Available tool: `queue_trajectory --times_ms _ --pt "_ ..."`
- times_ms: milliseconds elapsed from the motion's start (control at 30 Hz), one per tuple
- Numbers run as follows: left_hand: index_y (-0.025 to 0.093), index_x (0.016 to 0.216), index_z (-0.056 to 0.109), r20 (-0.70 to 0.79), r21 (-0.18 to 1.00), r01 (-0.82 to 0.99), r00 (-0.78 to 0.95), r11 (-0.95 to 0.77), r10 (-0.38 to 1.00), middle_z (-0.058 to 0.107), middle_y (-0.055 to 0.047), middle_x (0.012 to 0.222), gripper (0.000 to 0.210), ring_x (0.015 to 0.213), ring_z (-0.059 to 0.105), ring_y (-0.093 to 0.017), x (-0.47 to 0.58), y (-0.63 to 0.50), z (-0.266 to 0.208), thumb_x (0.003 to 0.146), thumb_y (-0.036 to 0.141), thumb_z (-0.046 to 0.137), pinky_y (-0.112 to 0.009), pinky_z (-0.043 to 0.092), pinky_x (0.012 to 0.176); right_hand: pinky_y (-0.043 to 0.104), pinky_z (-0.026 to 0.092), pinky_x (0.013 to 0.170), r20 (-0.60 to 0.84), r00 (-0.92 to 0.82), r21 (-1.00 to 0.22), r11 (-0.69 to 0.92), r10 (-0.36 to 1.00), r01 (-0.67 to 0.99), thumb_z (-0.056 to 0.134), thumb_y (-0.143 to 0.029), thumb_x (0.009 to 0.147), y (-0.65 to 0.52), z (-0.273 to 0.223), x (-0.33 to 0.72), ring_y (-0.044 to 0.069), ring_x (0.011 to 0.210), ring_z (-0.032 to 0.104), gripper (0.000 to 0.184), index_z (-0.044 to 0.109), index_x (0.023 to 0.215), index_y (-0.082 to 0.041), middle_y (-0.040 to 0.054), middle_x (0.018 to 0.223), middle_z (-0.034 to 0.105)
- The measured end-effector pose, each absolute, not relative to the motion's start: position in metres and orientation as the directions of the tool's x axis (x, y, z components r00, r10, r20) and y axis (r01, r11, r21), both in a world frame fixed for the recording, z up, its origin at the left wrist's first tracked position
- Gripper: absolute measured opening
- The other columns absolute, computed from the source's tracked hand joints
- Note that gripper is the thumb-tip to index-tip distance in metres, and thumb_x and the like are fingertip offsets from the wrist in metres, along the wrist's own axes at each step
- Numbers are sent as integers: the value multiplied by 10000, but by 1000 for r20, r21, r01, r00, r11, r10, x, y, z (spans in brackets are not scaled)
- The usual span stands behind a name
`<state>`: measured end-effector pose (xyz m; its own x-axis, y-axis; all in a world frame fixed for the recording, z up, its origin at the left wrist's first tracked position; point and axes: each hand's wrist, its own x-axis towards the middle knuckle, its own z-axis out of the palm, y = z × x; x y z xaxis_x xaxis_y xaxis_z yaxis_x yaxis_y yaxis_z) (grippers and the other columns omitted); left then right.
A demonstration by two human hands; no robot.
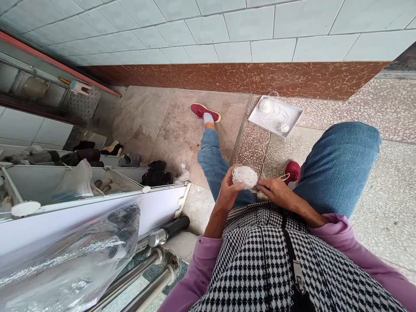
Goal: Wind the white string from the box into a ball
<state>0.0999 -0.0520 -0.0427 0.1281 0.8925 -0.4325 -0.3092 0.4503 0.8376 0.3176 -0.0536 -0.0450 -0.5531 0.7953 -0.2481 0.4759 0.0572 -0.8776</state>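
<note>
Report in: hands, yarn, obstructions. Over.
Left hand holding white yarn ball. Right hand at the ball's side, grip unclear. Loose strand trails toward white tray on floor; nothing seen blocking the hands.

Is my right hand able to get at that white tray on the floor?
Probably, with a forward lean: between your right hand and the white tray, only loose yarn crosses the floor.

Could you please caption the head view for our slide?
Left hand holds a white yarn ball, right hand alongside; white tray on terrazzo floor.
</note>
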Motion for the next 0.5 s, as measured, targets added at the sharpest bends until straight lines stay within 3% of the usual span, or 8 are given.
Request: queue_trajectory --times_ms 100,233,333,400,500 --pt "228 1321 662 -353 931 -87 41 355 935 720 -85 1270 791 1160 686 -271 97 -45 -47 614 395 975 -399 546 1054 308 368 677 -248 -631 -873 112 735 474 521 -267 1096 -60 -27 313 168 649 538 330 609 783 -209 15 714 637" --pt "214 1344 713 -312 947 129 131 296 941 679 -111 1360 764 1257 645 -307 99 -51 -47 643 383 967 -420 521 1110 328 402 696 -120 -656 -901 195 745 387 507 -294 1121 -57 -9 320 187 702 573 332 644 829 -214 45 774 682" --pt "201 1374 723 -447 884 61 402 464 799 711 -115 1304 806 1182 676 -311 96 -59 -44 636 400 982 -433 534 1063 325 423 696 -62 -578 -920 177 814 348 510 -328 1119 -50 -10 331 186 714 587 336 651 839 -206 45 794 683" --pt "195 1387 720 -462 823 -13 566 568 682 735 -116 1266 831 1159 691 -315 93 -63 -41 632 416 988 -443 526 1060 311 427 683 -61 -520 -941 125 852 315 512 -385 1122 -47 -15 336 176 707 588 367 643 832 -202 30 781 661" --pt "236 1476 658 -440 765 -113 629 634 642 730 -110 1293 891 1045 709 -270 92 -68 -36 663 443 957 -405 562 957 296 437 669 -90 -476 -966 40 875 257 506 -474 1124 -47 -22 336 166 697 592 413 639 840 -205 14 770 642"
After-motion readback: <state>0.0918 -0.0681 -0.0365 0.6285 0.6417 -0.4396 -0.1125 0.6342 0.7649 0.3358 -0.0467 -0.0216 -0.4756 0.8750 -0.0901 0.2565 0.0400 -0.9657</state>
